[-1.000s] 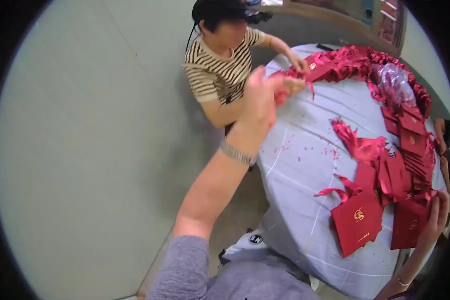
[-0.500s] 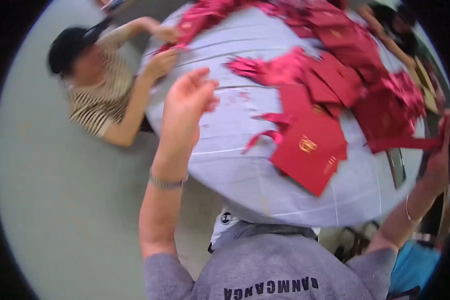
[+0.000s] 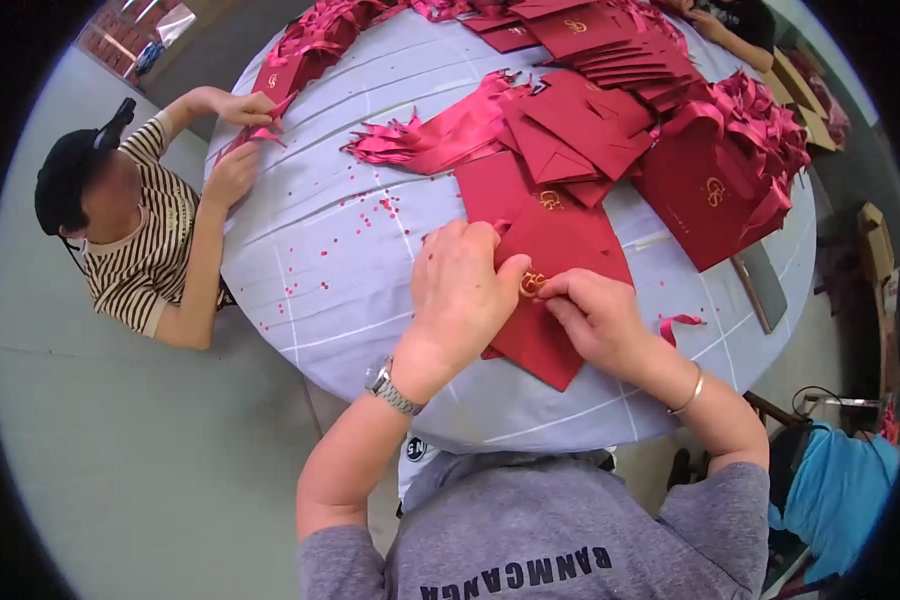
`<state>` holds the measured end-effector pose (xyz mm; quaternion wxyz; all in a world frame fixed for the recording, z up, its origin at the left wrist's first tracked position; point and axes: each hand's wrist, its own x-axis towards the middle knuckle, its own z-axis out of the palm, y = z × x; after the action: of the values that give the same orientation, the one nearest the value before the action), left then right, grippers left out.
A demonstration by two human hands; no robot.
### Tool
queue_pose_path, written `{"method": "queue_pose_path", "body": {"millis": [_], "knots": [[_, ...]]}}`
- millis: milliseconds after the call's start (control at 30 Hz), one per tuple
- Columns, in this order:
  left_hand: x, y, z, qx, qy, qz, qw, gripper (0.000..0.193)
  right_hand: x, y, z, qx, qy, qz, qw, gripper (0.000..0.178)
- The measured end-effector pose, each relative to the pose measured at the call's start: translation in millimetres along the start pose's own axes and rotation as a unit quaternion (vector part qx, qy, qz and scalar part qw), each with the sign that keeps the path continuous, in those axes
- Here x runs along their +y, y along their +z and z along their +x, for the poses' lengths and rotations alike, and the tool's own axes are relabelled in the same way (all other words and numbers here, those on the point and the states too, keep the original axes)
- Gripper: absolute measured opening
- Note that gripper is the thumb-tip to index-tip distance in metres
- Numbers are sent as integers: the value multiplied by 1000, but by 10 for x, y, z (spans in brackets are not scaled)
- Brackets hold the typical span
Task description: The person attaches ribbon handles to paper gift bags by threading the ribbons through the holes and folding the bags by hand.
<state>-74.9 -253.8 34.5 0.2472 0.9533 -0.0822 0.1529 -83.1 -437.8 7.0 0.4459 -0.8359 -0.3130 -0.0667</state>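
Filling most of the view, a round desk [image 3: 290, 220] stands covered in a pale, creased cloth. At its left edge a co-worker [image 3: 150, 250] in a striped shirt has both hands on red, ribboned material. Across the far side lies an overlapping, fanned stack of red bags [image 3: 630, 65]. Nearer the middle is a bundle of pink-red ribbons [image 3: 440, 135]. The red bag [image 3: 540, 345] being handled lies flat near the front edge, partly over another red one. Both hands are upon it: the left hand [image 3: 460, 285] is curled over its left side, thumb extended inward, its grip undetermined; the right hand [image 3: 600, 315] has thumb and forefinger pressed together, though any item pinched between them cannot be verified. A dark phone [image 3: 760, 285] lies toward the right edge. A loose ribbon piece [image 3: 680, 325] sits beside the right forearm. A gold emblem [image 3: 530, 283] shows between the hands. Small red dots [image 3: 385, 205] are scattered left of centre.
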Motion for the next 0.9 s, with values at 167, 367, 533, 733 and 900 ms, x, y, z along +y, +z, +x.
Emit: {"method": "queue_pose_path", "body": {"millis": [167,367,533,733,900], "knots": [[86,-7,208,-100,-72,-64,990,26,40,96,-62,34,-56,-37,997,13],[-100,195,366,-201,-158,-290,922,22,-66,-66,3,-58,2,26,998,12],[-242,230,267,-217,-207,-453,840,19,2,-131,307,21,41,-7,999,9],[-253,158,240,-220,-213,-475,825,18,134,9,340,21,120,14,992,10],[-323,144,231,-235,-215,-482,816,17,141,58,377,42,79,-51,995,8]]}}
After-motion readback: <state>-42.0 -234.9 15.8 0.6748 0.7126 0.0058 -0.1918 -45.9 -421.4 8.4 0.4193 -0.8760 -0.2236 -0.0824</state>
